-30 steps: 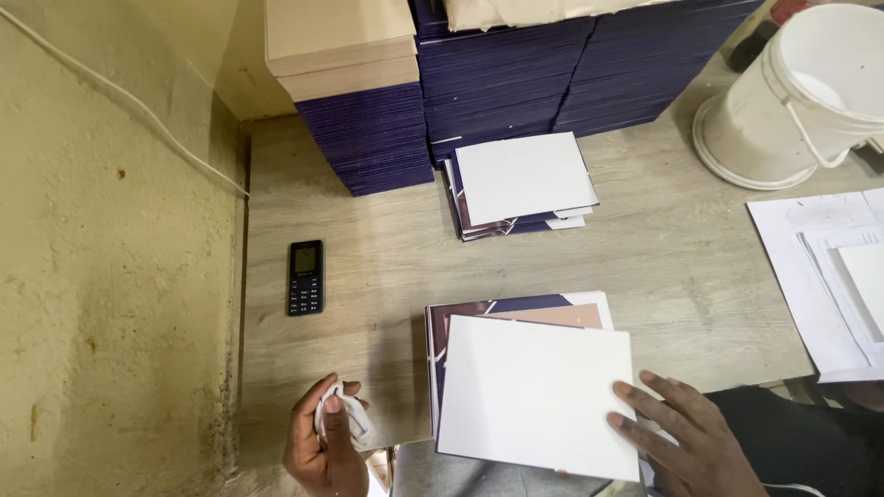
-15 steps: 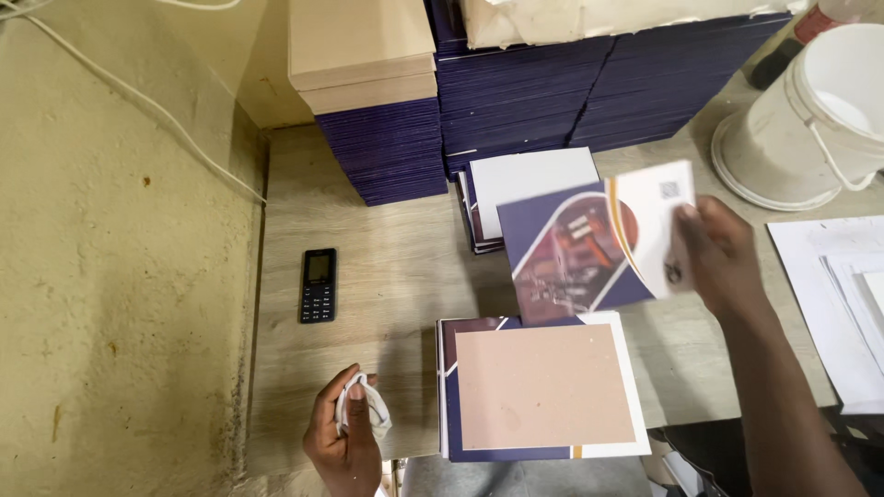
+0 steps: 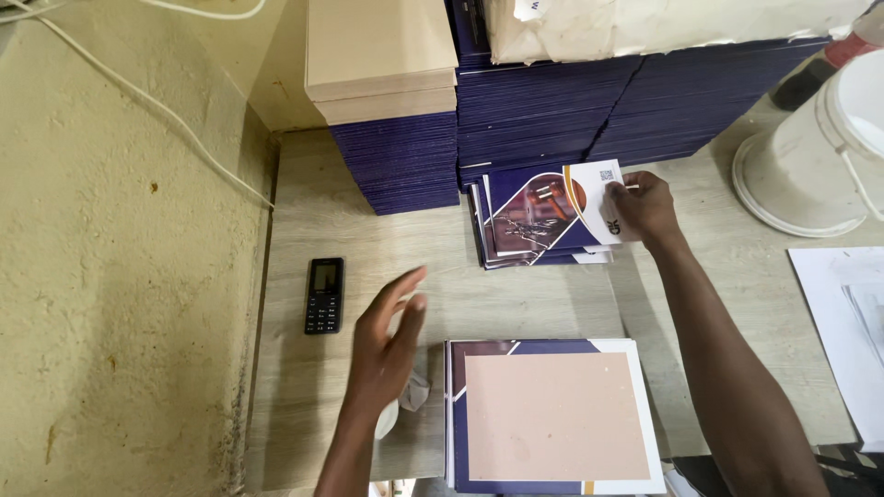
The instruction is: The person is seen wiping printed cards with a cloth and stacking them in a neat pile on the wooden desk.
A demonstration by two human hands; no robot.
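My right hand (image 3: 645, 208) reaches to the back of the table and grips the right edge of a printed blue and white cover sheet (image 3: 543, 213) lying on a small pile of the same sheets (image 3: 516, 258). My left hand (image 3: 387, 345) hovers with fingers spread over the wooden table (image 3: 368, 239), a crumpled white cloth (image 3: 405, 400) under its palm. Just right of it lies a blue-bordered cover (image 3: 552, 416) with a tan board (image 3: 552, 414) on top.
A small black phone (image 3: 324, 294) lies at the left by the rough wall. Tall stacks of dark blue covers (image 3: 552, 110) and tan boards (image 3: 379, 55) line the back. A white bucket (image 3: 820, 156) stands at the right, white papers (image 3: 847, 313) below it.
My right hand lifted the top sheet off the near cover, carried it back and laid it on the far pile. My left hand opened and moved up over the cloth.
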